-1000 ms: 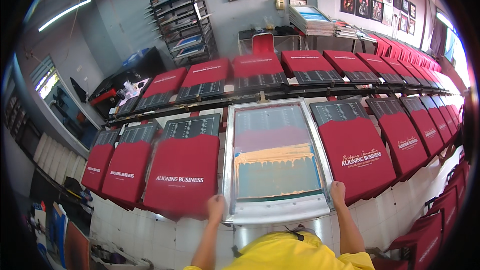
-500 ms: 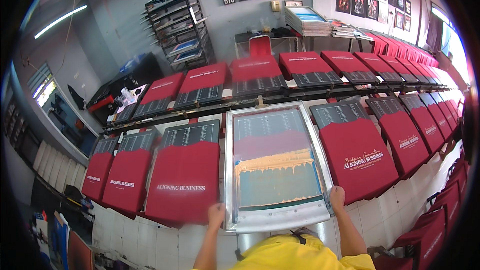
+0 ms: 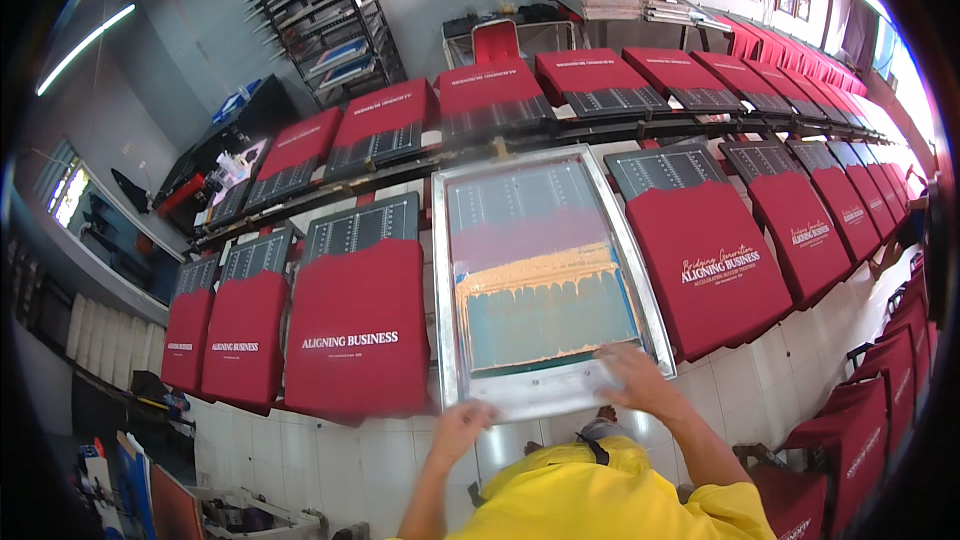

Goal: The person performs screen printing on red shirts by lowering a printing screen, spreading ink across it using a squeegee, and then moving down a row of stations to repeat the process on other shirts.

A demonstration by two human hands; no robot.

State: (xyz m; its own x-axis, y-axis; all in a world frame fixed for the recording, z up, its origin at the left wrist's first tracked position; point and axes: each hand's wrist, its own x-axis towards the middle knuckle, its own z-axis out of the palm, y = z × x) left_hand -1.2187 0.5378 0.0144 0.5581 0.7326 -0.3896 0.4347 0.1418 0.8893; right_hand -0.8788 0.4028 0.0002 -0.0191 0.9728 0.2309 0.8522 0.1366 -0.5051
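A silver screen-printing frame [image 3: 620,240] lies over a pallet, with a red shirt showing faintly through its mesh. Peach-coloured ink [image 3: 540,272] forms a band with drips across the mesh. Along the frame's near end lies a wide metal squeegee [image 3: 540,392]. My left hand [image 3: 464,430] is at the near left corner, its fingers curled over the frame's near edge. Over the squeegee's right end is my right hand [image 3: 634,378], slightly blurred, with its fingers apart and reaching forward. Whether it touches the squeegee is hard to see.
Red shirts on pallets stand left [image 3: 350,320] and right [image 3: 700,260] of the frame. A second row of shirts [image 3: 490,85] runs behind a dark rail. More red shirts [image 3: 840,440] hang at the lower right. A rack [image 3: 320,20] stands against the back wall.
My hands have left the frame's two sides. The left has come to the near left corner, the right inward over the squeegee. The whole view has shifted slightly.
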